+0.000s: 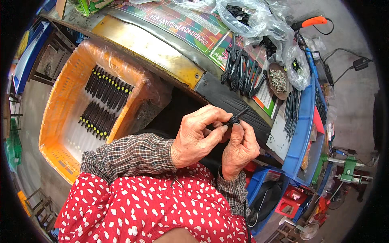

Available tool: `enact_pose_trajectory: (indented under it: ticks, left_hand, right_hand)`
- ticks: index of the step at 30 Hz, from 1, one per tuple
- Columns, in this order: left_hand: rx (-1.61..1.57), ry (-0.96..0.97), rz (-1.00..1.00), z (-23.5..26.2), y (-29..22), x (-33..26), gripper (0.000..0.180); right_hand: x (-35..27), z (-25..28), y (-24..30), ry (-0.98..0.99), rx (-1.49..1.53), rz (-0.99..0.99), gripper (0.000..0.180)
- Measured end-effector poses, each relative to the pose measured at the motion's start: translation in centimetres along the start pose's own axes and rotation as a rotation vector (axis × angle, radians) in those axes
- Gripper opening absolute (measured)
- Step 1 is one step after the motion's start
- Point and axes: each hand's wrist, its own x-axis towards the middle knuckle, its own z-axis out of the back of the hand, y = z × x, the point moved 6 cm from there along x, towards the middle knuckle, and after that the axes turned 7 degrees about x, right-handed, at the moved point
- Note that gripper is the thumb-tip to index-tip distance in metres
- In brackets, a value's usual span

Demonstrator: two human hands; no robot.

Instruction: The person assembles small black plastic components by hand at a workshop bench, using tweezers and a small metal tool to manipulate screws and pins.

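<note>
Both hands meet in front of my chest, close to the table edge. Between the fingertips of my left hand (198, 135) is a small black part (240, 115) with a thin stem pointing up and right. My right hand (240, 149) pinches its lower end with thumb and fingers. The fingers hide much of the part, so its kind is unclear. Just beyond lie several slim black plastic pieces (243, 71) in a bunch. An oval brown dish (279, 95) full of small screws (278, 81) is beside them.
At left stands an orange plastic-lined crate (60, 121) with two rows of black sticks with yellow-green dots (108, 90). Clear plastic bags (251, 20), an orange-handled tool (314, 22) and more black pieces (292, 111) are on the table. Blue bins (300, 137) line the right side.
</note>
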Motion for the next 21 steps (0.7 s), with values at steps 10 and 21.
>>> enact_pose_trajectory:
  ticks: [10, 21]
  left_hand:
    - [-0.002, 0.064, 0.021, 0.3, -0.7, -0.3, 0.020]
    - [-0.126, 0.091, 0.046, 0.1, -1.3, -1.0, 0.022]
  right_hand:
    - [0.0, 0.1, 0.9, -0.032, -0.061, 0.108, 0.026]
    - [-1.3, 0.5, 0.1, -0.177, 0.367, 0.017, 0.034]
